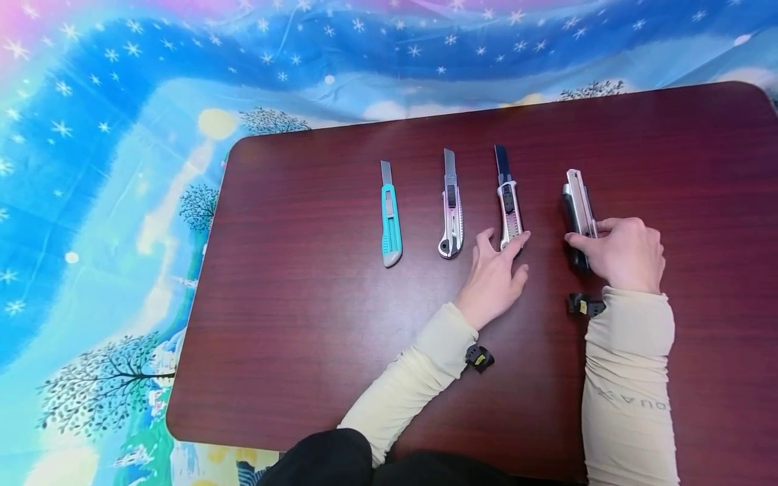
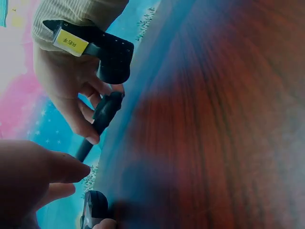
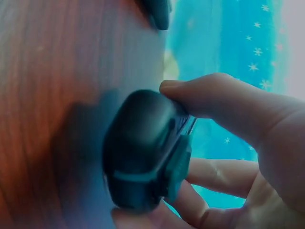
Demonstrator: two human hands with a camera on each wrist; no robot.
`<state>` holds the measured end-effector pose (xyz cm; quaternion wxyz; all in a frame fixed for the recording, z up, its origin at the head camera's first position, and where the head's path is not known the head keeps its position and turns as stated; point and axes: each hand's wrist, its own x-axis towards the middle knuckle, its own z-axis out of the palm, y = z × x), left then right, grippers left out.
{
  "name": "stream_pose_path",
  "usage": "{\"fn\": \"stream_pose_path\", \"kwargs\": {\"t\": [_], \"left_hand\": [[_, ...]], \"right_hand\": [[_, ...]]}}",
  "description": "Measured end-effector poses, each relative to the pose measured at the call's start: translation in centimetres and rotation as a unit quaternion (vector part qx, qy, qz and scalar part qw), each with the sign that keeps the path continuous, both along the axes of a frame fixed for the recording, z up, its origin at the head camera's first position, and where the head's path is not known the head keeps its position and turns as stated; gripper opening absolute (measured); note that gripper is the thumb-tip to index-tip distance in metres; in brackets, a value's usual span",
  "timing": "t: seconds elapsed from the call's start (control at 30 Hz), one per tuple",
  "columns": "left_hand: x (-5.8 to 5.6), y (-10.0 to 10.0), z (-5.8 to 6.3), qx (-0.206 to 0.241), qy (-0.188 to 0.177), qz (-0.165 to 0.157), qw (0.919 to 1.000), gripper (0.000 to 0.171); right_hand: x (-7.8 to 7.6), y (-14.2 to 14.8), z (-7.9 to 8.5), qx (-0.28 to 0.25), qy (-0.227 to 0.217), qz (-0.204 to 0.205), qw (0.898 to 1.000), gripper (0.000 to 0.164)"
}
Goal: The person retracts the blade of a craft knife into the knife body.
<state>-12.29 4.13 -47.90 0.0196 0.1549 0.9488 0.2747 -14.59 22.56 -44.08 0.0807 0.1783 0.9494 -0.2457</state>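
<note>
My right hand (image 1: 629, 253) pinches a black and silver utility knife (image 1: 581, 202) between thumb and fingers, its silver end pointing away from me. In the right wrist view the rounded black butt of this utility knife (image 3: 138, 148) faces the camera. The left hand (image 1: 491, 280) has its fingers spread around the lower end of a white-and-black utility knife (image 1: 509, 202) with a dark blade out; fingertips overlap its butt. Left of that lies a silver utility knife (image 1: 451, 216), blade extended. Farthest left is a turquoise utility knife (image 1: 391, 226), also with its blade out.
The dark red-brown table (image 1: 292, 304) has rounded corners. A blue snow-patterned cloth (image 1: 365, 54) hangs behind it and down the left side. Black wrist cameras (image 1: 480, 358) sit on both pale sleeves. The extended blades point to the far edge.
</note>
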Motion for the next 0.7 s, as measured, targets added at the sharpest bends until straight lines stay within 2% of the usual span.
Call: {"fn": "stream_pose_path", "kwargs": {"t": [0.3,0.5,0.7], "left_hand": [[-0.6,0.7,0.1,-0.03,-0.022,0.001,0.9993,0.046],[-1.0,0.8,0.0,-0.029,-0.02,0.001,0.9994,0.04],[-1.4,0.6,0.0,-0.029,-0.014,-0.006,0.9995,0.037]], "right_hand": [[-0.4,0.2,-0.9,0.011,-0.011,-0.011,1.0,0.061],[-0.6,0.0,-1.6,0.011,0.005,-0.025,1.0,0.055],[-0.7,-0.2,-1.8,0.013,0.025,-0.033,0.999,0.057]]}}
